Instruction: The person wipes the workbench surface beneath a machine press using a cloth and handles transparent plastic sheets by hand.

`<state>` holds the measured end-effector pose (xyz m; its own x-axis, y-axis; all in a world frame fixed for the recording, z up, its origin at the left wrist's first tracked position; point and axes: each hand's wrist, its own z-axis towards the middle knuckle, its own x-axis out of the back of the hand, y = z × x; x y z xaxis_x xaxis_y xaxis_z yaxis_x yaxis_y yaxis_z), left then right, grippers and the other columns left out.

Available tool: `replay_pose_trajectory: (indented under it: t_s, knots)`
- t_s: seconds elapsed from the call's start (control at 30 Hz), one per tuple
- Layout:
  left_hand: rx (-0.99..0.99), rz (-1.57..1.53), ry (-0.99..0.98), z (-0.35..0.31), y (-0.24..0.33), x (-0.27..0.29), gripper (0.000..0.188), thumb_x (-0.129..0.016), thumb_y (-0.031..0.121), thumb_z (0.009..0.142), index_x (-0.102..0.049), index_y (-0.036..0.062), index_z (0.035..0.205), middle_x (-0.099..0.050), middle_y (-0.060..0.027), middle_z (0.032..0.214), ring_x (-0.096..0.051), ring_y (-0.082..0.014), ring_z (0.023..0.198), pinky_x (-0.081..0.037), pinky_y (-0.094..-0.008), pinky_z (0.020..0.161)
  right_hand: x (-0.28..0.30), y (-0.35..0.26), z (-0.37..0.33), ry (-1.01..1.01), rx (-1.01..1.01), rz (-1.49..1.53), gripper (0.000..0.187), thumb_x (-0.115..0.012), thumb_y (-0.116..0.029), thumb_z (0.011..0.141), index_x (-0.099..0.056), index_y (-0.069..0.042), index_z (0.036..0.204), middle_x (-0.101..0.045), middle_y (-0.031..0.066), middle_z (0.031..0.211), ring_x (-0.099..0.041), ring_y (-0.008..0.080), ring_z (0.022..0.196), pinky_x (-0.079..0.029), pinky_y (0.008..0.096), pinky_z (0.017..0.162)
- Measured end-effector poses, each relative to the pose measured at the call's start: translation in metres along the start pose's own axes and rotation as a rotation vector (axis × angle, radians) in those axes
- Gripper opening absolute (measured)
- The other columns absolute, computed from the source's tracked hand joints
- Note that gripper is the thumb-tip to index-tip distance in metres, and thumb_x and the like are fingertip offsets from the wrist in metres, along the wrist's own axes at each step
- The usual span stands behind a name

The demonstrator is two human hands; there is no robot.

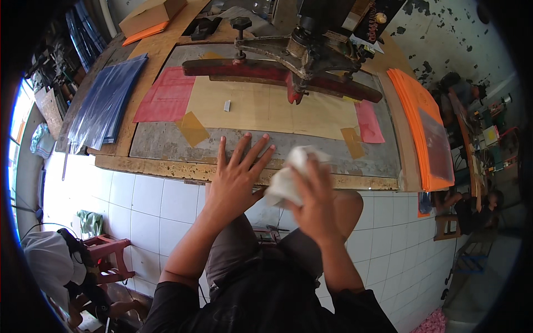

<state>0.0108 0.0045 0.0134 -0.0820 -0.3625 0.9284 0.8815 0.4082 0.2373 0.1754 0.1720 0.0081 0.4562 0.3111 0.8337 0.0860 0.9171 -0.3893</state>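
Note:
My left hand lies with its fingers spread at the front edge of a worn grey plate set in a wooden table. A crumpled whitish cloth is held in my right hand, which is smeared by motion near the same edge. Beyond my hands a tan sheet is fixed to the plate with brown tape. On it sits a small pale piece. Red sheets lie at both ends, the left one larger. A red-edged metal bar of a press hangs above the tan sheet.
Clear blue plastic sheets are stacked on the left, and orange folders on the right. A cardboard box stands at the far left. A red stool is on the tiled floor. Other people sit at the sides.

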Motion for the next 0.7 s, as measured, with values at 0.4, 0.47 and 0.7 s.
replay_pose_trajectory:
  t_s: [0.4, 0.47, 0.7]
  knots:
    - [0.038, -0.005, 0.001, 0.001, 0.003, -0.004, 0.114, -0.097, 0.035, 0.07, -0.043, 0.0251, 0.169, -0.038, 0.0025, 0.177, -0.031, -0.0315, 0.164, -0.01, -0.0718, 0.134, 0.05, 0.08, -0.032, 0.019, -0.098, -0.21, 0.086, -0.095, -0.011, 0.064, -0.072, -0.026, 0.145, -0.052, 0.0079, 0.168, -0.049, 0.0342, 0.155, -0.026, 0.0677, 0.13]
    - [0.032, 0.035, -0.004, 0.001, 0.003, -0.003, 0.114, -0.097, 0.039, 0.071, -0.043, 0.0241, 0.169, -0.037, 0.0018, 0.178, -0.031, -0.0319, 0.165, -0.011, -0.0718, 0.134, 0.066, 0.09, -0.041, 0.065, -0.177, -0.176, 0.083, -0.091, -0.003, 0.065, -0.071, -0.02, 0.145, -0.051, 0.0112, 0.169, -0.045, 0.0346, 0.158, -0.019, 0.0668, 0.133]
    - [0.011, -0.041, -0.011, 0.003, 0.003, 0.0, 0.114, -0.095, 0.044, 0.071, -0.042, 0.0217, 0.17, -0.037, -0.0013, 0.178, -0.03, -0.0338, 0.165, -0.01, -0.0717, 0.134, 0.031, 0.039, -0.023, 0.04, -0.115, -0.153, 0.09, -0.095, -0.006, 0.063, -0.07, -0.024, 0.148, -0.046, 0.0105, 0.171, -0.043, 0.0368, 0.159, -0.027, 0.07, 0.13]
